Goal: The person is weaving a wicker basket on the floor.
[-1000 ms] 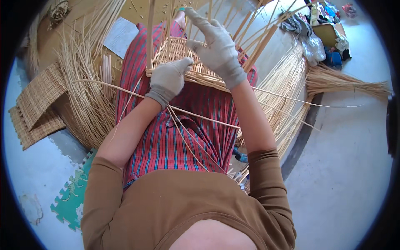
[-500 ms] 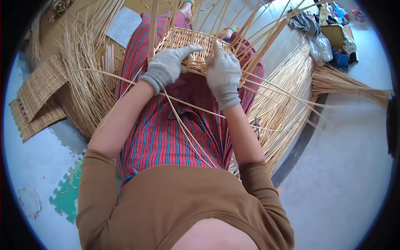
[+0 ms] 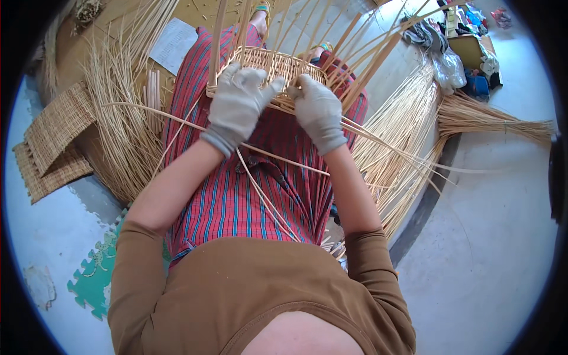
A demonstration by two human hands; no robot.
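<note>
- Wicker basket [image 3: 278, 59], part-woven: across the knees, ahead of both hands, woven floor showing beyond the fingertips. It's the landmark for everything below.
- Its near edge sits right at the gloved fingers.
- Gloved left hand [image 3: 236, 106]: on the basket's near-left part. Fingers spread and lightly bent over the edge, thumb standing apart, pointing right. Palm side hidden.
- Gloved right hand [image 3: 318, 109]: at the basket's near edge, right of centre. Fingers curled in, thumb close to the forefinger. Can't tell if anything's pinched there; the glove blocks the view.
- Hands near each other, small gap between, basket weave visible in it.
- Thick stake [image 3: 217, 35] stands up at the basket's left corner; flat stake [image 3: 373, 68] leans outward on its right.
- Thin uprights [image 3: 305, 29] rise along the basket's far side.
- Loose strands [image 3: 260, 192] trail on the near side of the basket, over the striped cloth [image 3: 219, 213] on the lap. More strands [image 3: 402, 151] run out to its right, past the right wrist.
- Left of basket: long reed bundle [image 3: 112, 118], two woven panels [image 3: 62, 121] farther out.
- Right of basket: pale reed pile [image 3: 402, 127], then a tied bundle [image 3: 497, 118].
- Beyond basket, to the left: white sheet [image 3: 173, 44].
</note>
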